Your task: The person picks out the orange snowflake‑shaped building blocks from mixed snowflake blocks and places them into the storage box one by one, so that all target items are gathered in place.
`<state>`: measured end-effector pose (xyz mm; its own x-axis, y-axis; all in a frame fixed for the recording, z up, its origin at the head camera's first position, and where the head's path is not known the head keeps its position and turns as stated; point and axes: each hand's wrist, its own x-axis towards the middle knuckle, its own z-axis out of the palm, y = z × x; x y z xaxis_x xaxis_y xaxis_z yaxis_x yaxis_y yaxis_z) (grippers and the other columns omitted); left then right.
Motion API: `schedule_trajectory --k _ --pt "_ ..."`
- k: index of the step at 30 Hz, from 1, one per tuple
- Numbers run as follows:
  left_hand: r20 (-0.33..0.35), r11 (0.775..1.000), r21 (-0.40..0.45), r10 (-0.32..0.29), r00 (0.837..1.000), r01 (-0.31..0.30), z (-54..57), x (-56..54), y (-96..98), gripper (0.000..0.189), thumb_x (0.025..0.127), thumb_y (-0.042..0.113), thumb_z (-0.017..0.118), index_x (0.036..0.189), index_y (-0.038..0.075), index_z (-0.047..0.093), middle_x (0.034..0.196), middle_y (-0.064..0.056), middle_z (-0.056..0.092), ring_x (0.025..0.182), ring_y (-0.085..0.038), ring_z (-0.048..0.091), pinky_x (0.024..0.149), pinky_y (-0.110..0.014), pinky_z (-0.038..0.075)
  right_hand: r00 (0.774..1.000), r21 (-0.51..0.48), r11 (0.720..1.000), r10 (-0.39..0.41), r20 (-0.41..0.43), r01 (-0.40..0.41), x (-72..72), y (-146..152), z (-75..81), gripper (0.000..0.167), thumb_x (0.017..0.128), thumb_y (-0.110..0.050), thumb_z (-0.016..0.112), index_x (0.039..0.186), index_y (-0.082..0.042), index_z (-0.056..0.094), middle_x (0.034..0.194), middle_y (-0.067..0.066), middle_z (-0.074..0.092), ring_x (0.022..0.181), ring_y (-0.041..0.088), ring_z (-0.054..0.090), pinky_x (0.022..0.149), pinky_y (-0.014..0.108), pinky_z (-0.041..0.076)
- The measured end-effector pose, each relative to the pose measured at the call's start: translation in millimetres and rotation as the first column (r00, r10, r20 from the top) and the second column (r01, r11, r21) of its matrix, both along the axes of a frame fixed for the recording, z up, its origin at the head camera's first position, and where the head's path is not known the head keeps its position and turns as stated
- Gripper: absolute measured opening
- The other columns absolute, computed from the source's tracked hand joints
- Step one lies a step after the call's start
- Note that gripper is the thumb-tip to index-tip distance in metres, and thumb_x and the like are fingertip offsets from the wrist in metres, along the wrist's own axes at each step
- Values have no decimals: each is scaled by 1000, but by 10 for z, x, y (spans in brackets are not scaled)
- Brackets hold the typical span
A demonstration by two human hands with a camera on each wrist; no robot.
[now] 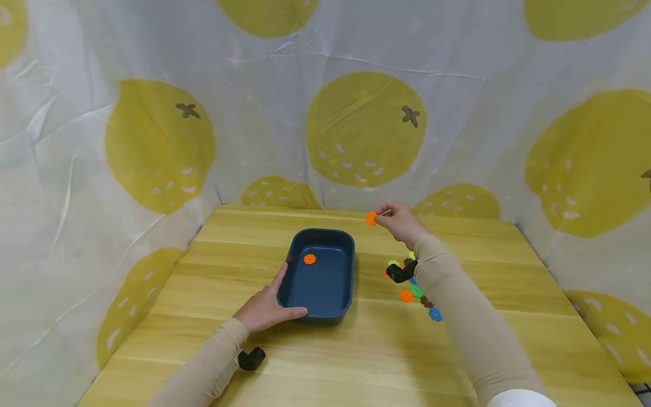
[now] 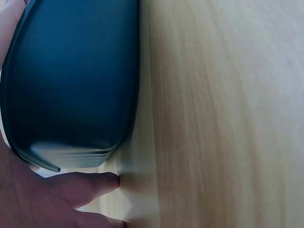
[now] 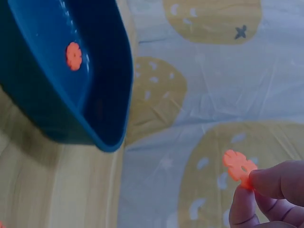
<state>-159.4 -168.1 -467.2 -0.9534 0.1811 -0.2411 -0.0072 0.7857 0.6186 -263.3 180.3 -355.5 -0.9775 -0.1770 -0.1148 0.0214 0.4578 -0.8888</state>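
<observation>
A dark blue rectangular bin (image 1: pixel 343 316) stands on the table with an orange notched plastic disc (image 1: pixel 309 259) lying on its floor. My left hand (image 1: pixel 264 308) rests against the bin's near left corner, thumb along the near rim and straight fingers along the left side. Beyond the bin's far right corner, my right hand (image 1: pixel 400 223) is raised, pinching a second orange notched disc (image 3: pixel 237 166) between thumb and fingertips. That disc has a small hole in its middle. Part of the bin's wall is hidden behind the left hand.
Several loose notched discs lie right of the bin under the right forearm, among them a green disc (image 1: pixel 416 290), a blue disc (image 1: pixel 435 314) and an orange disc (image 1: pixel 406 296). The forearm covers part of this pile. A lemon-print curtain (image 1: pixel 264 124) hangs behind the wooden table (image 1: pixel 376 362).
</observation>
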Motion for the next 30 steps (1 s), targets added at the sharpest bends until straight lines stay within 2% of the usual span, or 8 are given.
schedule_trajectory --k 7,13,16,21,26,30 --pt "12 1000 6 -4 1000 4 -17 13 -19 126 72 72 78 164 37 0 156 -37 34 139 -57 42 102 -69 45 999 -55 997 48 0 -48 -93 -498 -71 19 102 -18 59 117 -6 58 112 16 59 49 11 27 50 24 28" --pt "15 1000 12 -2 1000 1 -52 9 -7 124 72 72 78 164 37 2 156 -35 37 139 -55 44 102 -68 45 998 -79 995 65 21 -63 -190 -898 -323 17 101 -16 61 115 -7 60 120 21 63 48 12 29 48 25 29" --pt "17 1000 20 -2 1000 2 -52 11 3 124 72 72 78 164 38 2 156 -34 38 139 -55 44 102 -68 45 997 -96 994 64 33 -60 -211 -1043 -470 16 100 -14 62 113 -6 62 117 18 64 55 13 37 52 26 35" --pt "29 1000 28 4 1000 -4 -26 4 8 122 73 70 78 163 40 2 159 -31 36 141 -56 40 103 -71 43 998 -109 993 49 38 -45 -208 -1172 -631 12 99 -12 64 108 -5 62 104 9 59 67 16 42 61 27 38" --pt "27 1000 26 6 1000 -6 14 -4 -10 121 74 70 78 163 40 2 160 -30 35 143 -56 37 104 -71 42 997 -110 993 50 61 -44 -203 -1210 -705 13 100 -14 63 109 -6 62 103 8 59 64 17 36 59 29 33" --pt "27 1000 24 -7 1000 7 13 -6 -21 121 75 71 77 163 41 0 159 -31 35 144 -56 37 105 -70 42 997 -98 994 53 56 -47 -206 -1210 -750 14 100 -14 62 110 -4 62 104 9 58 67 17 38 60 29 33"
